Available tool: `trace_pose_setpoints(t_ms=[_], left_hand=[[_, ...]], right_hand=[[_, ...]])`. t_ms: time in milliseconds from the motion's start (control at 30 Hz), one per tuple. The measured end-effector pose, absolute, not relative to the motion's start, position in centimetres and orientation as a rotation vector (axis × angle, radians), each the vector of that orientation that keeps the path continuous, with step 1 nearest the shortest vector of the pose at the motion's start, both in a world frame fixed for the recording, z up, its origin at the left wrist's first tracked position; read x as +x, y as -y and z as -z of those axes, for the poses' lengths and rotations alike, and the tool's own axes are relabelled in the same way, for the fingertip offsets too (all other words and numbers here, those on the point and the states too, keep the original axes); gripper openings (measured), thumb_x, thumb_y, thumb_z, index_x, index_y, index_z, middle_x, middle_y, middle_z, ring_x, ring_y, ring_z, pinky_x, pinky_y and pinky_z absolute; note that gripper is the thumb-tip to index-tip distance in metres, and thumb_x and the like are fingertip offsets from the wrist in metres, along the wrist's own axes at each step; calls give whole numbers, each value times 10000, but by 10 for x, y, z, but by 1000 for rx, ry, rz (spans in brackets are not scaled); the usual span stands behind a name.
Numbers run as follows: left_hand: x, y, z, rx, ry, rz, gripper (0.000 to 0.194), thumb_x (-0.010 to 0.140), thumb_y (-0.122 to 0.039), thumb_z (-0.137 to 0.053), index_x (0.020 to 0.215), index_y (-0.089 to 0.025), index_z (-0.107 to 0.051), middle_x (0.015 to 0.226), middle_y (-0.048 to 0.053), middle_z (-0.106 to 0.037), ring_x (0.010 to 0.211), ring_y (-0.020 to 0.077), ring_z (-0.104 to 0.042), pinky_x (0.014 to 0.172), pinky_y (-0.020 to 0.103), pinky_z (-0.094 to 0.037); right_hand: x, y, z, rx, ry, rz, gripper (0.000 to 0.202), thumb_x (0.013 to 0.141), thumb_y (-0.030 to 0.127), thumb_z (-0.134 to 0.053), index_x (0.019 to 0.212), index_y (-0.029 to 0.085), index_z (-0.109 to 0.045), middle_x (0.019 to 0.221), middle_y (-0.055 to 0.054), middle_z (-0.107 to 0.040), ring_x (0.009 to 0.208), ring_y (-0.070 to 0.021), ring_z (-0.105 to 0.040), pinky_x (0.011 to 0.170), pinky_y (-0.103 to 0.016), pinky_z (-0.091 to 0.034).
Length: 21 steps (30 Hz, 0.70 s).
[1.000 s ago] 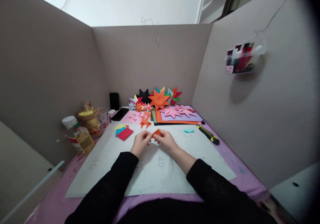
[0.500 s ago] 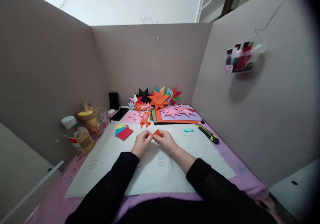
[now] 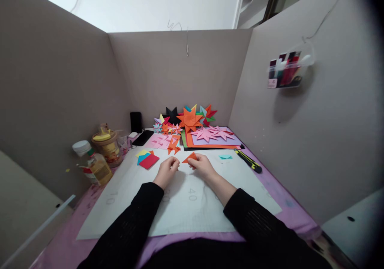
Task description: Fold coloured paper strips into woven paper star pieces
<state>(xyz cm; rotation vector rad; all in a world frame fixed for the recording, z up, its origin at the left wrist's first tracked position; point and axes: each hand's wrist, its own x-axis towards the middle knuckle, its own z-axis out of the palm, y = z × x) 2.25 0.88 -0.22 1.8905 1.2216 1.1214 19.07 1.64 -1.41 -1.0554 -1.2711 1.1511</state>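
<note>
My right hand (image 3: 201,166) pinches a small orange folded paper (image 3: 189,158) at its right side; the piece is triangular and points left. My left hand (image 3: 167,170) is a little to the left of it, its fingers curled together with no paper showing in them and a narrow gap to the orange piece. Both hands are over the white sheet (image 3: 186,217) marked with numbers. Red, blue and yellow paper squares (image 3: 149,162) overlap to the left of my left hand. Beyond the hands lie orange folded pieces (image 3: 173,145).
A yellow-and-black utility knife (image 3: 248,161) and a small turquoise folded paper (image 3: 225,156) lie to the right. Finished paper stars (image 3: 190,119) stand at the back. On the left are a glue bottle (image 3: 96,165), a yellow-lidded jar (image 3: 106,145) and a phone (image 3: 143,138).
My left hand has let go of the orange paper and drawn away to the left and slightly down. My right hand keeps hold, and more of the triangle now shows.
</note>
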Motion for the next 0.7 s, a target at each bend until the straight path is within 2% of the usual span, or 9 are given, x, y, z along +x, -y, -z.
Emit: trace_pose_setpoints(t_ms=[233, 400, 567, 700], left_hand=[[27, -7, 4, 1922, -1163, -1095, 228, 786, -352, -459, 689, -164, -545, 606, -11, -551, 572, 122, -500, 566, 228, -385], [28, -6, 3, 1915, -1131, -1095, 217, 772, -338, -475, 654, -167, -534, 583, -17, -528, 558, 118, -472, 541, 218, -366], [29, -5, 2, 1946, -1131, -1092, 194, 766, -307, -474, 647, -166, -537, 565, -22, -518, 549, 113, -453, 534, 213, -357], [26, -8, 4, 1959, -1144, -1093, 188, 761, -302, -479, 641, -166, -529, 568, -22, -517, 551, 113, -456, 540, 215, -358]], right_hand=[[182, -11, 15, -1005, 1332, -1147, 173, 636, 311, -629, 658, 152, -564, 558, 24, -534, 505, -96, -480, 465, -205, -355], [176, -9, 16, -871, 1162, -1205, 330, 573, 284, -699, 824, 197, -504, 641, 35, -586, 552, -108, -531, 549, -232, -409], [182, -15, 12, -916, 954, -1210, 367, 508, 279, -734, 767, 187, -491, 579, 35, -585, 539, -129, -555, 571, -265, -429], [199, -26, 8, -916, 793, -1214, 368, 481, 237, -743, 755, 180, -504, 594, 29, -595, 543, -106, -537, 549, -229, -403]])
